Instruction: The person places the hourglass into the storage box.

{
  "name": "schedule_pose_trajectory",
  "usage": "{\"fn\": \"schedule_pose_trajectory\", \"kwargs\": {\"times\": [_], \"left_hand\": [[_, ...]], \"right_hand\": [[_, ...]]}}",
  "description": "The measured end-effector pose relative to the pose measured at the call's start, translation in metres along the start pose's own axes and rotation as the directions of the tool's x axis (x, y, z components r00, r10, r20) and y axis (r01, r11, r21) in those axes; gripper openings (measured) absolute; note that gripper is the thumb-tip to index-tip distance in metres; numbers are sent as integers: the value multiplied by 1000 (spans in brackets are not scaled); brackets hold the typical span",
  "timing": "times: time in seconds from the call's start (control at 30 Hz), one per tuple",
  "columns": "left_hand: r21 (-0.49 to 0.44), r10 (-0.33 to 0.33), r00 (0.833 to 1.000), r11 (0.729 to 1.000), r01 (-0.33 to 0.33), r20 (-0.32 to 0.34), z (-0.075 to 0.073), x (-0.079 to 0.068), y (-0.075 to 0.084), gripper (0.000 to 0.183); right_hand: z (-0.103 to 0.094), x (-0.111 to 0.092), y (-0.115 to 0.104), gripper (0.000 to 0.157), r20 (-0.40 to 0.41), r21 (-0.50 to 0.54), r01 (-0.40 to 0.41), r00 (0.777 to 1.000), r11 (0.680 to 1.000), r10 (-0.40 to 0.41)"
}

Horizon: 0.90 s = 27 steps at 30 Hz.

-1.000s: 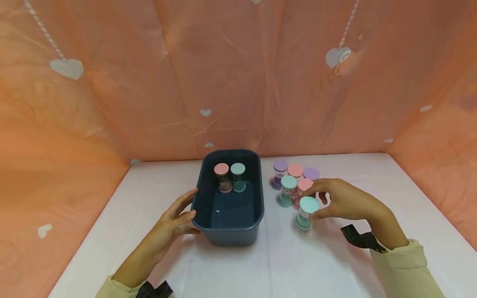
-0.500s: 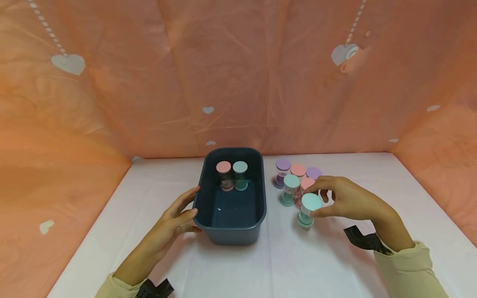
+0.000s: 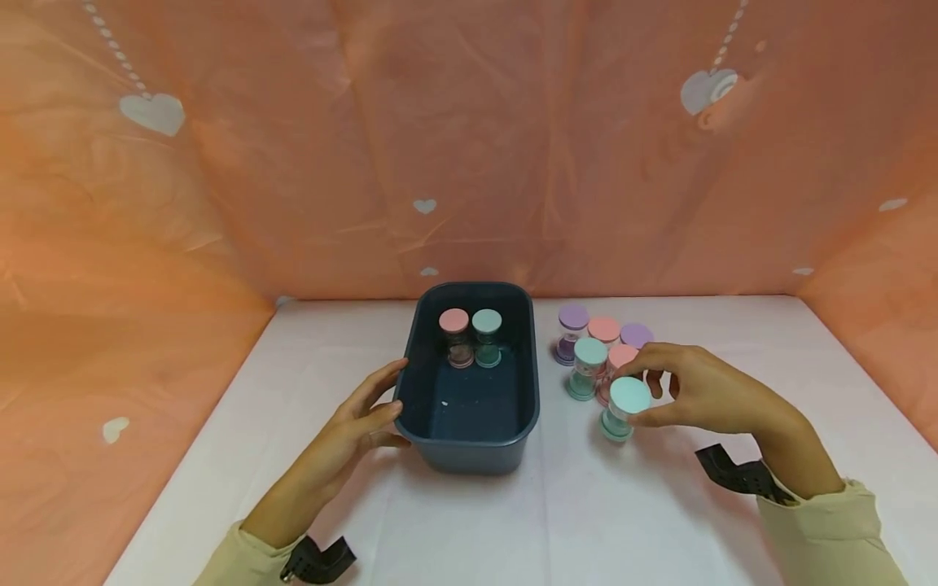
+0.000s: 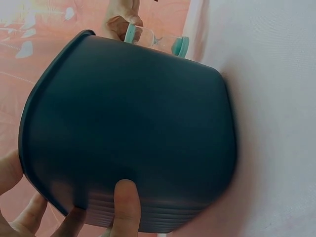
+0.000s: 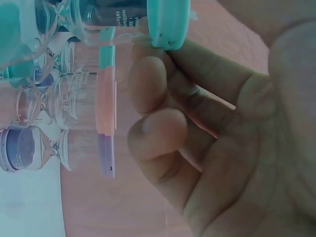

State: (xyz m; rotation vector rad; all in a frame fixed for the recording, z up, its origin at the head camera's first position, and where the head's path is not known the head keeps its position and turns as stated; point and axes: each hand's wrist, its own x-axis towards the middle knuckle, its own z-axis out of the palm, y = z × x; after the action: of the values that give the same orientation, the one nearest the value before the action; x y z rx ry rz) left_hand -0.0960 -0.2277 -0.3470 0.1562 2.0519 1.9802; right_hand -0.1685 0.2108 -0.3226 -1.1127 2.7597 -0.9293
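My right hand (image 3: 703, 389) pinches a small hourglass (image 3: 620, 417) with mint caps by its top cap, between thumb and fingertips. It leans slightly in the head view, close over the white table. In the right wrist view, the mint cap (image 5: 169, 22) sits at my fingertips. My left hand (image 3: 355, 423) rests against the left side of a dark blue bin (image 3: 472, 456), fingers extended along its rim and wall. Inside the bin stand a pink-capped hourglass (image 3: 456, 338) and a mint-capped hourglass (image 3: 487, 338), side by side at the far end.
Several hourglasses stand grouped right of the bin: a mint one (image 3: 586, 368), a purple one (image 3: 570, 334), a second purple cap (image 3: 636, 334) and pink ones (image 3: 603, 329). An orange cloth (image 3: 469, 163) with hearts encloses the back and sides of the white table (image 3: 469, 529).
The head view has shifted, so everything appears farther right and slightly higher. Both hands keep their places at the bin and the mint-capped hourglass, which tilts slightly more.
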Motion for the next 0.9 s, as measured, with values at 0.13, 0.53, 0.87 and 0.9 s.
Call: {"fn": "schedule_pose_trajectory", "kwargs": {"times": [0.13,0.53,0.87,0.9], "left_hand": [[0,2,1000,1000,-2,7,0,-1,-1,59],[2,3,1000,1000,-3,0,-1,0,-1,58],[0,10,1000,1000,-10,13,0,0,-3,58],[0,12,1000,1000,-12,12,0,1,-2,58]], "right_hand": [[4,-2,0,37,-2,23,17,1000,1000,-17],[3,-1,0,39,-47,71,46,998,996,-43],[1,-1,-3,43,-93,83,25,996,996,-18],[0,-1,-3,43,-99,79,22,995,997,-14]]}}
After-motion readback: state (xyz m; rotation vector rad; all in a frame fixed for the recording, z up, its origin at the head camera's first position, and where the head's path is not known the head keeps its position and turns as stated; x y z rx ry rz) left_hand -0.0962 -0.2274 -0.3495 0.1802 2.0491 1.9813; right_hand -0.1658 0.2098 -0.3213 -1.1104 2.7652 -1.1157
